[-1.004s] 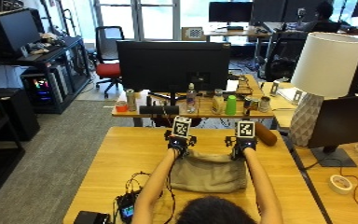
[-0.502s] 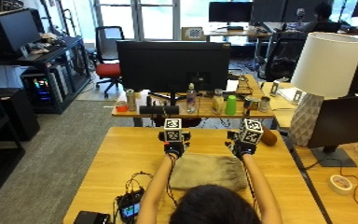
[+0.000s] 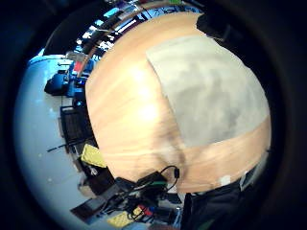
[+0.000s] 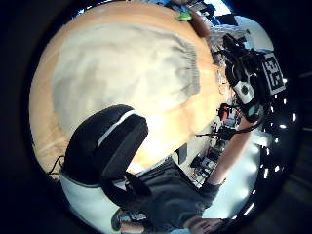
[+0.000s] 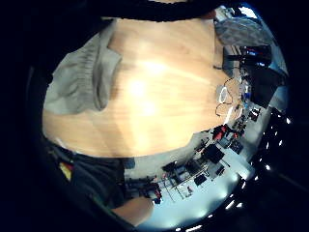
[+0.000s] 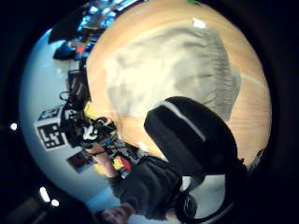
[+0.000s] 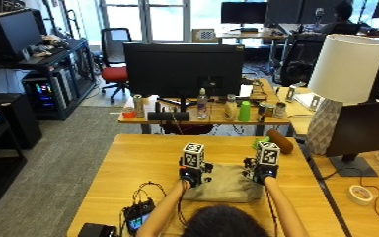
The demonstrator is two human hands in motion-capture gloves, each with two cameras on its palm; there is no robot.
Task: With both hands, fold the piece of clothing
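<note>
Outside view: a grey piece of clothing (image 7: 223, 183) lies folded flat on the wooden table (image 7: 130, 163), just ahead of the person's head at six o'clock. The left hand (image 7: 191, 174) sits over the garment's ten o'clock corner and the right hand (image 7: 258, 171) over its two o'clock corner, both forearms reaching up from the lower edge. Whether either hand pinches the cloth cannot be told here, since the gloves hide the fingers. In the left thumb side palm view a black-gloved thumb (image 4: 109, 146) stands clear above the cloth, and the garment spreads flat beneath with its gathered waistband along one edge; nothing is caught against the thumb. The right thumb side palm view shows much the same: a gloved thumb (image 6: 191, 135) over the ribbed edge, with no cloth seen held. A black device with cables (image 7: 139, 219) rests on the table at eight o'clock from the garment.
</note>
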